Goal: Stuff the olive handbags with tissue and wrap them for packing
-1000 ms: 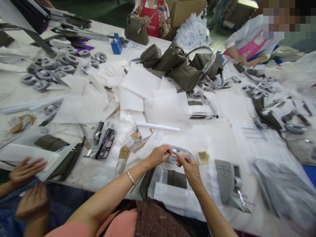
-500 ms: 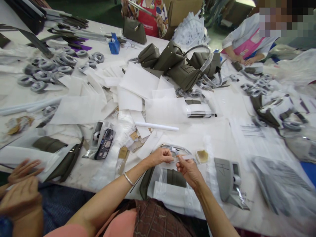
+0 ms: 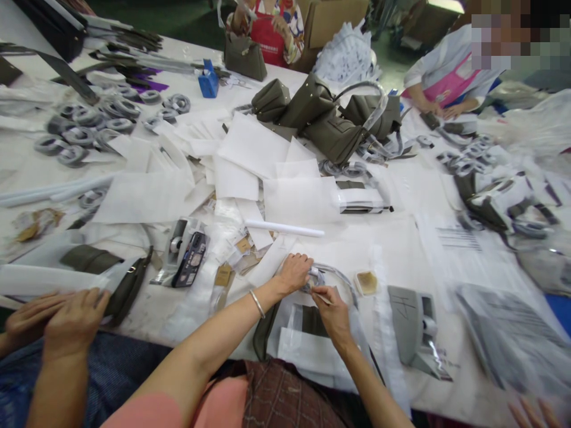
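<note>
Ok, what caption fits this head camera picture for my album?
Left hand and right hand pinch a plastic-wrapped strap over an olive bag on a cluttered table.

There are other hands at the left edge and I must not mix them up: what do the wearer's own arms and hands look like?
The left hand and the right hand are bare, no gloves. A thin silver bangle circles the left wrist. Both forearms are uncovered; a salmon-pink sleeve shows only high on the left arm, at the picture's bottom edge.

Bare forearms, pink top.
Wears thin silver bangle [image 3: 257,303] above left hand [image 3: 294,272], salmon-pink sleeve [image 3: 147,413], maroon patterned cloth [image 3: 285,398] over lap.
</note>
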{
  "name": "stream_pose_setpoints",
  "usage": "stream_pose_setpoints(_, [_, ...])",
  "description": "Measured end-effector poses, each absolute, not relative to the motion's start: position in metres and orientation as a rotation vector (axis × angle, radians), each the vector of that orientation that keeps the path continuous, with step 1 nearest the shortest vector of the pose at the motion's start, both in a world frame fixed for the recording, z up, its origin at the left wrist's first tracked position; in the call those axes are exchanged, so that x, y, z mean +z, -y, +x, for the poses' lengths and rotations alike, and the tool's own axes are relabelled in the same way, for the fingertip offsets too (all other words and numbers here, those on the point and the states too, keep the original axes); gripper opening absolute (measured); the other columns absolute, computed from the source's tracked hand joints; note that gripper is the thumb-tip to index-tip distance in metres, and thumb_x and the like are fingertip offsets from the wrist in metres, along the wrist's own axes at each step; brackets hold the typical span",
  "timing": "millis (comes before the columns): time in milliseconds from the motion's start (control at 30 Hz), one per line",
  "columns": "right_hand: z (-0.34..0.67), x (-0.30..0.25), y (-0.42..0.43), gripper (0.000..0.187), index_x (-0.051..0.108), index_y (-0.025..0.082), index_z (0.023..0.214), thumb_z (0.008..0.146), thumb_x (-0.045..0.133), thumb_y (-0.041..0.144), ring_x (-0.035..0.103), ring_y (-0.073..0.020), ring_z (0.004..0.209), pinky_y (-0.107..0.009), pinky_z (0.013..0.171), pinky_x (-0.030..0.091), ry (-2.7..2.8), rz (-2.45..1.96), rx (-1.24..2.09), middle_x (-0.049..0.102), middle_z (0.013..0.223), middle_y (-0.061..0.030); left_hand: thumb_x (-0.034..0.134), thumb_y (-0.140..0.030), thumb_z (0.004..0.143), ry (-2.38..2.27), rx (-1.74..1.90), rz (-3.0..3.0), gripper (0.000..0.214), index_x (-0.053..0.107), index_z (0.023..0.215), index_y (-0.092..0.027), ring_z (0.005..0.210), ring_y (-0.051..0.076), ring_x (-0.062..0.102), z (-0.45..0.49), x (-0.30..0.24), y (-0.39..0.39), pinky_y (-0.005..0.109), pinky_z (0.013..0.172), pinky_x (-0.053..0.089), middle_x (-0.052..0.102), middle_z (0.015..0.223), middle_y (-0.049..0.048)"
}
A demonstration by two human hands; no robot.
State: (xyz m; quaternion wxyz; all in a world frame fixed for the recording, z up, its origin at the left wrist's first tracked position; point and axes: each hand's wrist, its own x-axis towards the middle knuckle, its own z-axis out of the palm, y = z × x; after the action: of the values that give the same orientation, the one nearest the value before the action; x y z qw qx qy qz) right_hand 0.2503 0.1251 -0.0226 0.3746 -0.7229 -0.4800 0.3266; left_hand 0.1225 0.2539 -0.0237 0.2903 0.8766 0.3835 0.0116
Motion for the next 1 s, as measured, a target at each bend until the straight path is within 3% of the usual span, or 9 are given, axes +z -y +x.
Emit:
stream_pose_setpoints(100, [0.252, -0.031, -0.118, 0.021, 0.067, 0.024, 0.083, 0.088, 0.059, 0.044, 0.068, -0.0198, 0.072, -0.032, 0.068, 0.056, 1.338, -1.81, 0.828, 0.072, 0.079, -0.0028, 0.059, -0.014, 0.084, -1.041, -0.007, 2.379, 0.022, 0.059, 0.105, -0.013, 0.106, 0.029, 0.056, 0.131, -0.031, -0.251, 0.041, 0.091, 0.044, 0.062, 0.108, 0.0139])
stream_pose_setpoints(300, [0.255, -0.03, -0.122, 0.017, 0.065, 0.024, 0.083, 0.092, 0.051, 0.029, 0.066, -0.0219, 0.09, -0.036, 0.082, 0.051, 1.505, -1.712, 0.68, 0.072, 0.092, -0.007, 0.054, -0.009, 0.086, -1.034, 0.006, 2.407, 0.022, 0.058, 0.107, -0.016, 0.108, 0.026, 0.054, 0.128, -0.035, -0.257, 0.038, 0.091, 0.043, 0.061, 0.108, 0.0114])
stream_pose_setpoints(500, [0.256, -0.02, -0.145, 0.018, 0.066, 0.023, 0.088, 0.09, 0.051, 0.012, 0.061, -0.0214, 0.083, -0.036, 0.075, 0.04, 1.939, -1.7, 0.249, 0.071, 0.089, -0.0054, 0.054, -0.012, 0.086, -1.052, 0.066, 2.385, 0.02, 0.058, 0.105, -0.018, 0.106, 0.025, 0.052, 0.123, -0.018, -0.259, 0.038, 0.091, 0.043, 0.06, 0.106, 0.0094])
stream_pose_setpoints(667, [0.265, -0.01, -0.174, 0.02, 0.066, 0.022, 0.086, 0.085, 0.053, 0.008, 0.056, -0.0261, 0.106, -0.044, 0.092, 0.039, 2.025, -1.672, 0.005, 0.067, 0.113, -0.0086, 0.055, -0.017, 0.087, -1.084, 0.149, 2.295, 0.019, 0.058, 0.106, -0.018, 0.106, 0.026, 0.053, 0.125, -0.011, -0.252, 0.04, 0.094, 0.042, 0.06, 0.106, 0.0092])
stream_pose_setpoints(767, [0.272, -0.01, -0.188, 0.025, 0.063, 0.021, 0.086, 0.085, 0.046, 0.003, 0.054, -0.0249, 0.114, -0.047, 0.102, 0.037, 2.129, -1.587, 0.037, 0.065, 0.116, -0.0104, 0.052, -0.019, 0.09, -1.127, 0.215, 2.197, 0.018, 0.058, 0.106, -0.016, 0.106, 0.026, 0.053, 0.124, -0.012, -0.247, 0.042, 0.095, 0.042, 0.061, 0.106, 0.0105])
stream_pose_setpoints(1000, [0.275, -0.016, -0.19, 0.021, 0.06, 0.021, 0.083, 0.09, 0.047, 0.006, 0.055, -0.0218, 0.087, -0.036, 0.079, 0.047, 2.214, -1.539, 0.108, 0.066, 0.096, -0.0087, 0.054, -0.02, 0.088, -1.102, 0.267, 1.897, 0.02, 0.059, 0.107, -0.017, 0.094, 0.017, 0.06, 0.11, -0.012, -0.274, 0.03, 0.086, 0.049, 0.063, 0.105, 0.0046])
